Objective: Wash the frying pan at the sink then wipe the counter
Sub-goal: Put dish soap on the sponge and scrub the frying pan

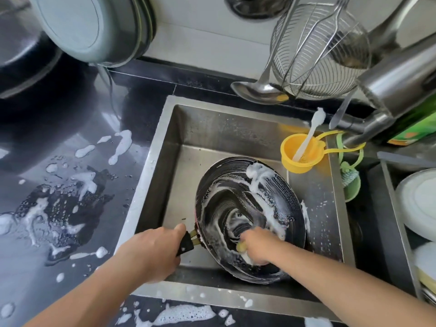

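Left hand (157, 250) gripping soapy pan's handle (186, 243), right hand (256, 246) clutching sponge (242, 247), foam-splattered black counter (70, 208).

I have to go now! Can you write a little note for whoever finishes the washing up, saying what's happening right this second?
Left hand: grips the black handle of the round black frying pan, which sits soapy in the steel sink.
Right hand: holds a yellow sponge inside the pan.
Done: pan lathered with foam.
Left: rinse the pan, then wipe the dark counter, which has foam splashes and puddles.
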`<action>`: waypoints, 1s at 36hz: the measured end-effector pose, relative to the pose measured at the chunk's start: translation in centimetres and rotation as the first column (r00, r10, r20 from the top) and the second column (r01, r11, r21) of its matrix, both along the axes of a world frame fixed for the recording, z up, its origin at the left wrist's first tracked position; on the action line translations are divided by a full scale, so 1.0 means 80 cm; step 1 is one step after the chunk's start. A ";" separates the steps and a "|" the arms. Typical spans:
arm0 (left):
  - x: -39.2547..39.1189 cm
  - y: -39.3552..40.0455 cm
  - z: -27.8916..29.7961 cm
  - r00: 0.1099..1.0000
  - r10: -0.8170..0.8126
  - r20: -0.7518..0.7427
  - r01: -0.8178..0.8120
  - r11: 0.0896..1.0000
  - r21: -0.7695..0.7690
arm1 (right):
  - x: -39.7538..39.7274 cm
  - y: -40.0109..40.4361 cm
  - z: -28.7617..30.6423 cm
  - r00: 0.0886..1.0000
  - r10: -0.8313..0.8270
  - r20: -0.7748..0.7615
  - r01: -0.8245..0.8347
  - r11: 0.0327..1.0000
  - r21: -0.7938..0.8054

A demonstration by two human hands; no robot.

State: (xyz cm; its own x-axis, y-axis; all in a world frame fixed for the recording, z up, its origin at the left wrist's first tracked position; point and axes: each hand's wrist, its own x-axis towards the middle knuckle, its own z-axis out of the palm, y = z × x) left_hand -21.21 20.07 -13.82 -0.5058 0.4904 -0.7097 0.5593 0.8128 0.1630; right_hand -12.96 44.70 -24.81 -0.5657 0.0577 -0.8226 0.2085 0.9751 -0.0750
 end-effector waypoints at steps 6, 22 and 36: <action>-0.001 0.000 -0.001 1.000 -0.011 -0.002 0.011 1.000 -0.001 | -0.057 -0.054 -0.004 0.938 -0.183 -0.295 0.113 0.964 -0.239; 0.009 -0.004 -0.015 0.993 -0.004 -0.118 0.012 0.998 0.065 | -0.103 0.061 -0.033 0.760 -0.406 -0.507 0.569 0.792 0.220; 0.006 -0.002 -0.010 0.997 -0.019 -0.072 0.022 0.999 0.040 | -0.094 -0.060 0.031 0.980 -0.104 -0.167 0.019 0.896 -0.444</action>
